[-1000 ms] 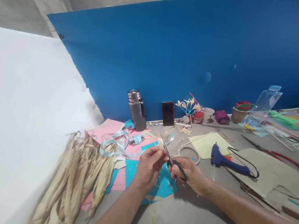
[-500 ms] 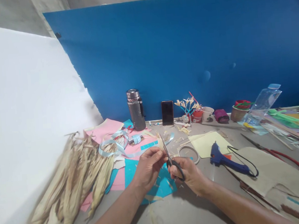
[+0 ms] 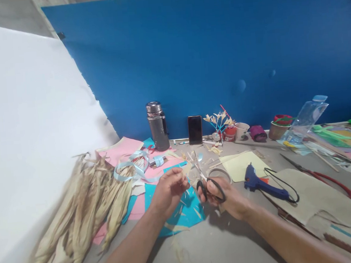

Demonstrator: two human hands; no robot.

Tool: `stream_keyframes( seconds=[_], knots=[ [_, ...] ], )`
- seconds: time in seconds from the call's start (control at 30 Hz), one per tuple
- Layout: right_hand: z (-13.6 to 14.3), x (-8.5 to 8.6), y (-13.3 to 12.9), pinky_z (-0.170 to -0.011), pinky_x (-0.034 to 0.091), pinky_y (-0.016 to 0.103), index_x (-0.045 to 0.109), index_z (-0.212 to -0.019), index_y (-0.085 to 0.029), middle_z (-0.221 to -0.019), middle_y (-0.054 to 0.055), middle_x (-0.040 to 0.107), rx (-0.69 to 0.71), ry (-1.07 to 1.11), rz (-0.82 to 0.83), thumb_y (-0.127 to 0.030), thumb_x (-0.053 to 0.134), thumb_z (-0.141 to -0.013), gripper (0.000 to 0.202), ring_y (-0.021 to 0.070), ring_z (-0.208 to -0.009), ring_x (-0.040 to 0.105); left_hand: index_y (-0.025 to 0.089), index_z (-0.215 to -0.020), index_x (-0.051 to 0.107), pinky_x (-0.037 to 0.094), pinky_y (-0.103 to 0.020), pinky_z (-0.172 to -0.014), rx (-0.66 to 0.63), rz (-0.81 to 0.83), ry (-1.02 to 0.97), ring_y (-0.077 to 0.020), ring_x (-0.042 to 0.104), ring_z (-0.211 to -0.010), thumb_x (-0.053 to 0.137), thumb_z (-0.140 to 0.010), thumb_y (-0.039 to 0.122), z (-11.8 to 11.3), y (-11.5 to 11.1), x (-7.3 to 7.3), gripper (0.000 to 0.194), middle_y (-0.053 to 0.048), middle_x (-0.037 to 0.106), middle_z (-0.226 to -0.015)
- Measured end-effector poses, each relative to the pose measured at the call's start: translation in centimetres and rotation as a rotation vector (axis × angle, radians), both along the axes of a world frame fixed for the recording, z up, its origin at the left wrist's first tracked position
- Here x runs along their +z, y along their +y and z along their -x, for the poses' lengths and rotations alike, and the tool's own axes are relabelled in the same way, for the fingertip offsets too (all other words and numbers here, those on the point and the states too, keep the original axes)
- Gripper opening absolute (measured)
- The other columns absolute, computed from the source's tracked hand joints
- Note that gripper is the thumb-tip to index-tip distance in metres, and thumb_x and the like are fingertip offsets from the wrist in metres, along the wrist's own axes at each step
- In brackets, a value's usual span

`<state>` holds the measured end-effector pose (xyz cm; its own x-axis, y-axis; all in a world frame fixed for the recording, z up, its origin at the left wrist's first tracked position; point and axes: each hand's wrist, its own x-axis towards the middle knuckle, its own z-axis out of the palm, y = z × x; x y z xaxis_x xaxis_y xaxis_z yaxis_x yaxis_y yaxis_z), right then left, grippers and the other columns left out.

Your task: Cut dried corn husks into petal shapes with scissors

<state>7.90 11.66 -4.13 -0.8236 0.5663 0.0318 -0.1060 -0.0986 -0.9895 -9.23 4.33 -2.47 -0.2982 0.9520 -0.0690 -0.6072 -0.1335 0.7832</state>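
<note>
Between the pinched fingers of my left hand [image 3: 171, 188] is a small pale piece of corn husk [image 3: 187, 169]. My right hand [image 3: 221, 196] grips black-handled scissors [image 3: 200, 172], their blades parted and pointing away from me, just right of the husk piece and apart from it. Beneath both hands lies a blue sheet [image 3: 156, 193] strewn with thin husk scraps. A heap of dried corn husks [image 3: 87, 211] lies to the left. At the back stand husk flowers on blue stems [image 3: 219, 122].
A flask [image 3: 157, 127] and a phone [image 3: 195, 130] stand against the blue board. On the right are a blue glue gun [image 3: 266, 185], red-handled shears [image 3: 325, 176] and a tilted plastic bottle [image 3: 306, 119]. A tape roll [image 3: 227, 175] lies beyond my right hand.
The scissors have opened and moved right, away from the husk piece. My hands are further apart, and the view has shifted slightly.
</note>
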Motion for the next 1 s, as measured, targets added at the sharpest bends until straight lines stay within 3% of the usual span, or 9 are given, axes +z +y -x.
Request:
stream_keyframes(
  seconds=[0.2,0.33,0.5,0.77,1.0],
  knots=[
    [-1.4,1.5,1.5,-0.054,0.03,0.025,0.066,-0.084,-0.012,-0.073,0.007,0.063,0.16,-0.101,-0.212,-0.077,0.055,-0.077,0.066,0.0121,-0.059,0.045,0.017,-0.068,0.056,0.045,-0.026,-0.059,-0.065,0.01,-0.03,-0.0131,0.052,-0.061,0.065,-0.069,0.015,1.1,-0.3,1.0,0.01,0.002,0.048,-0.06],
    [-2.0,1.6,2.2,-0.053,0.029,0.024,0.065,-0.085,-0.012,-0.075,0.007,0.064,0.28,-0.142,-0.239,-0.078,0.057,-0.075,0.067,0.0128,-0.061,0.048,0.017,-0.066,0.053,0.041,-0.024,-0.053,-0.179,0.04,0.012,-0.0146,0.054,-0.062,0.065,-0.071,0.018,1.5,-0.6,1.4,0.013,0.001,0.047,-0.06],
    [-1.9,1.1,2.4,-0.054,0.031,0.023,0.065,-0.089,-0.012,-0.078,0.007,0.065,0.239,-0.124,-0.207,-0.072,0.058,-0.079,0.061,0.0117,-0.061,0.047,0.016,-0.064,0.054,0.045,-0.025,-0.055,-0.236,0.036,0.067,-0.016,0.061,-0.068,0.071,-0.068,0.017,1.5,-0.6,1.7,0.018,-0.001,0.055,-0.07],
    [-1.6,0.3,2.6,-0.052,0.033,0.022,0.066,-0.089,-0.009,-0.077,0.008,0.064,0.258,-0.07,-0.182,-0.071,0.057,-0.081,0.063,0.0093,-0.057,0.043,0.016,-0.068,0.055,0.043,-0.02,-0.05,-0.097,0.012,0.1,-0.0112,0.06,-0.054,0.079,-0.067,0.017,1.7,-0.1,1.4,0.024,0.004,0.053,-0.058],
    [-1.9,0.7,2.4,-0.051,0.036,0.021,0.065,-0.087,-0.01,-0.074,0.008,0.064,0.367,-0.147,-0.215,-0.076,0.058,-0.077,0.067,0.0118,-0.06,0.051,0.016,-0.075,0.059,0.054,-0.026,-0.062,-0.071,0.035,0.145,-0.0124,0.063,-0.058,0.078,-0.066,0.016,2.2,-0.1,1.1,0.021,0.001,0.062,-0.063]
  ],
)
